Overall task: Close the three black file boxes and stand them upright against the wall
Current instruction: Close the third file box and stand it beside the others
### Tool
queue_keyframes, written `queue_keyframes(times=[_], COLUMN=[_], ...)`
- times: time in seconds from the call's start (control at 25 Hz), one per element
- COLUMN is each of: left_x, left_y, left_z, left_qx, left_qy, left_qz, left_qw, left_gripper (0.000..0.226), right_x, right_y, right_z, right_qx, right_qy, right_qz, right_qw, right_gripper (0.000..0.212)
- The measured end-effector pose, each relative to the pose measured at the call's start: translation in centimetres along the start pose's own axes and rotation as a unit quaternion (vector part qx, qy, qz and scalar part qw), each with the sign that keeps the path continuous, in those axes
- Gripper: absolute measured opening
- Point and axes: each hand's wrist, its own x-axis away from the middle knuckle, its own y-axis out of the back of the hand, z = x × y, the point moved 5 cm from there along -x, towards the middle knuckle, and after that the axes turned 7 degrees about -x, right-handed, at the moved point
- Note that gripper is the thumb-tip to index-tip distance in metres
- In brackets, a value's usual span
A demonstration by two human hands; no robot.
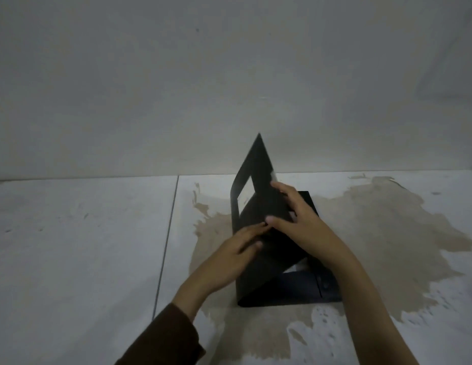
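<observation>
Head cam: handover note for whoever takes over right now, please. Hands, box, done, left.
Left hand: flat on the near part of the raised black cover flap, fingers spread, not gripping.
Right hand: fingers laid over the flap's right edge, pressing or guiding it.
Black rectangular file box: lies on the pale tiled floor, over a tan stain, lengthwise toward the grey wall. Its flap with the rectangular cut-out stands up, so it is not closed.
Done: nothing stands against the wall in view.
Left: close this box, stand it at the wall. The other two boxes are out of view.
</observation>
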Motion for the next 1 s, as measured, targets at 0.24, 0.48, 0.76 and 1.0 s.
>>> queue_keyframes(times=[0.24,0.48,0.76,1.0], left_x=[-3.3,-4.2,-4.6,-4.7], left_y=[-5.2,-7.7,-8.0,-8.3], left_z=[6.7,9.9,10.4,10.4], left_qx=[-0.118,-0.295,-0.370,-0.371], left_qy=[0.089,0.081,0.077,0.073], left_qz=[0.078,0.142,0.151,0.140], left_qw=[0.986,0.942,0.914,0.915], left_gripper=[0.056,0.063,0.063,0.064], right_x=[3.5,5.4,5.5,2.3], right_y=[6.9,8.9,8.5,8.1], right_z=[-6.6,-14.1,-18.5,-19.0], right_qx=[0.083,0.137,0.137,0.179], right_qy=[-0.108,-0.188,-0.238,-0.256], right_qz=[-0.067,-0.115,-0.117,-0.084], right_qw=[0.988,0.966,0.955,0.946], right_gripper=[0.077,0.070,0.069,0.064])
